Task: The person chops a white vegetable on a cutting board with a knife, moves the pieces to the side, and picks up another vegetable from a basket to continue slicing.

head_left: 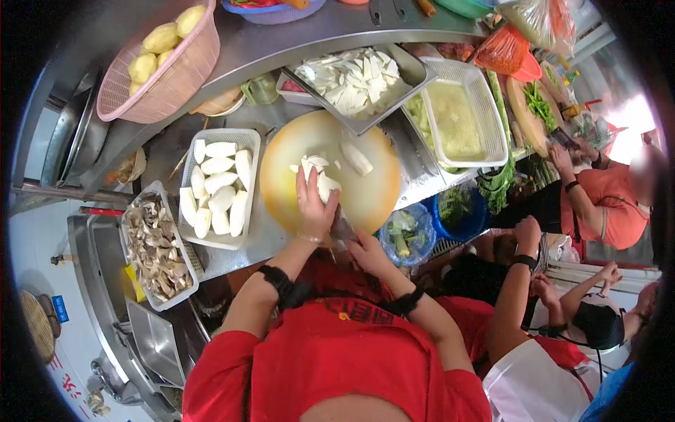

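Observation:
A round, thick cutting board [281, 176] lies in front of me. My left hand [314, 209] presses on a white, smooth vegetable piece [326, 184] there, with thin slices [313, 162] beyond its fingertips. Its exact kind I cannot make out. My right hand [370, 254] grips a kitchen knife [342, 230], whose blade lies close beside my left hand. Another white piece [357, 158] rests on the board, apart from both hands. A metal pan [420, 74] full of similar white slices stands at the board's far edge.
Left of the board are a white basket [254, 151] of thick white pieces and a tray [163, 307] of torn mushrooms. A pink potato basket [151, 95] sits on the shelf. Right stands a white basket [500, 133]. Co-workers [598, 200] stand to the right, one cutting greens.

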{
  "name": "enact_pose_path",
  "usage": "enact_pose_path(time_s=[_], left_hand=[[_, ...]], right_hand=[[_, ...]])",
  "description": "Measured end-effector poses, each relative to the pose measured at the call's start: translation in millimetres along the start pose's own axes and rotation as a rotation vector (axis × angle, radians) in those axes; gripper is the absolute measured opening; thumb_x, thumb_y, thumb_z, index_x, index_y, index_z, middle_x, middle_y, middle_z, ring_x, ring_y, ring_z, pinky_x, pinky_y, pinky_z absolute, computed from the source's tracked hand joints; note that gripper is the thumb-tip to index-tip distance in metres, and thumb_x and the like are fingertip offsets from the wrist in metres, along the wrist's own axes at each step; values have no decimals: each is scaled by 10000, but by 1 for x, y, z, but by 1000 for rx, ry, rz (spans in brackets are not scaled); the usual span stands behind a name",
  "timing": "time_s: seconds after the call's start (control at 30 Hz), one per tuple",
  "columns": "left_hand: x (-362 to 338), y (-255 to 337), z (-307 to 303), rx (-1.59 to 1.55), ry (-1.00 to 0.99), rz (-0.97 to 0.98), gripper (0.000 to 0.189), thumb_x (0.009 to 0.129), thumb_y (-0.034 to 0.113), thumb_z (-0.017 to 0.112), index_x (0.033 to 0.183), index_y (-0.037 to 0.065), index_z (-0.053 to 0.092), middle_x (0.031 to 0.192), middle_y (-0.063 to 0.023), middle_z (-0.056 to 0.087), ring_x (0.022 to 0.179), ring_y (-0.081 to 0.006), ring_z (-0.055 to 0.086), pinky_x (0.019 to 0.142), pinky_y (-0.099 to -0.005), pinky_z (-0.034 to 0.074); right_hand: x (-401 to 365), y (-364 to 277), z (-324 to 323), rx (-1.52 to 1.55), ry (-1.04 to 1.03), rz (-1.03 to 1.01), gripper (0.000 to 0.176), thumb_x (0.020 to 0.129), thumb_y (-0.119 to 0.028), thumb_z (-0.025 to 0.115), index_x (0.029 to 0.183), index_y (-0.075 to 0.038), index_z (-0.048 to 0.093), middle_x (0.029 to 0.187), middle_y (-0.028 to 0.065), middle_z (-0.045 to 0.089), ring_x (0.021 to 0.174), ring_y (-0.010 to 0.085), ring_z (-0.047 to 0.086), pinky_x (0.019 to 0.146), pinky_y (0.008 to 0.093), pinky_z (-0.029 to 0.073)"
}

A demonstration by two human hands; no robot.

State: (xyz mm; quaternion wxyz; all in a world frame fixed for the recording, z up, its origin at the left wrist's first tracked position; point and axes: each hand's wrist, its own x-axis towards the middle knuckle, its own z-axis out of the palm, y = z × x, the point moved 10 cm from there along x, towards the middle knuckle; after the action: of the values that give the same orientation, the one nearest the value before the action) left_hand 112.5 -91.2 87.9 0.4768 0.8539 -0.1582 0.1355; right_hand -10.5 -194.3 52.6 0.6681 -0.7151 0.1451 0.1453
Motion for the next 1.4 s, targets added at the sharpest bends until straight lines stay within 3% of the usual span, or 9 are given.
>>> enact_pose_path(time_s=[0.07,0.2,0.4,0.57,0.73,0.83,0.97,1.17,1.4], left_hand=[[24,36,-15,-32,33,49,631,767,207,642,1295,-6,370,1351,-307,278,1251,-463,272,1034,-475,247],[102,128,-25,-120,49,305,568,810,234,593,1291,22,377,1356,-277,292,1250,-446,285,1035,-465,252],[223,103,62,162,-142,190,386,826,238,576,1163,55,529,1269,-231,447,1164,-400,412,987,-440,327],[224,130,49,-239,-195,376,445,812,344,591,1123,29,556,1257,-214,464,1166,-395,413,992,-427,327],[183,170,54,158,-167,812,414,845,269,584,1189,47,520,1254,-192,471,1171,-373,420,979,-426,343],[211,140,47,228,-84,602,363,883,239,537,1188,43,519,1250,-156,488,1148,-321,459,965,-418,366],[183,139,9,-1668,-483,-427,286,865,75,509,1151,66,522,1105,-79,574,957,-220,581,854,-340,473],[124,183,-88,-1980,-432,-360,386,813,-19,461,1169,124,505,992,-46,495,743,-138,460,672,-272,398],[86,213,-134,-1866,-545,-73,470,799,-48,510,1215,167,471,1041,-37,438,747,-131,458,657,-263,353]], right_hand=[[-3,-25,-14,-168,101,-224,161,853,-131,514,918,16,523,579,73,517,492,149,515,465,300,422],[-11,-113,-43,-30,110,-104,124,870,-127,496,850,-13,452,549,49,495,427,121,488,396,262,372],[-3,-165,-108,243,346,-113,96,860,-121,500,852,-31,468,545,54,498,397,139,467,381,263,374],[8,-163,-130,371,393,-60,99,866,-137,503,879,-39,495,585,53,510,397,145,475,375,264,388],[29,-172,-131,411,470,-193,102,873,-137,490,916,-45,499,591,43,517,402,142,472,371,264,380],[23,-161,-142,456,529,-253,94,875,-123,484,913,-39,505,591,40,519,418,128,471,388,256,379],[-25,-132,-155,34,524,-368,163,851,-128,529,925,16,552,640,45,574,471,140,507,464,267,415],[-63,-68,-103,-1057,277,-521,78,780,-124,572,772,-52,545,619,138,557,534,321,566,493,395,458],[-33,-22,-69,-1150,224,-396,115,803,-197,546,794,-83,533,619,149,592,529,328,589,466,440,468]])
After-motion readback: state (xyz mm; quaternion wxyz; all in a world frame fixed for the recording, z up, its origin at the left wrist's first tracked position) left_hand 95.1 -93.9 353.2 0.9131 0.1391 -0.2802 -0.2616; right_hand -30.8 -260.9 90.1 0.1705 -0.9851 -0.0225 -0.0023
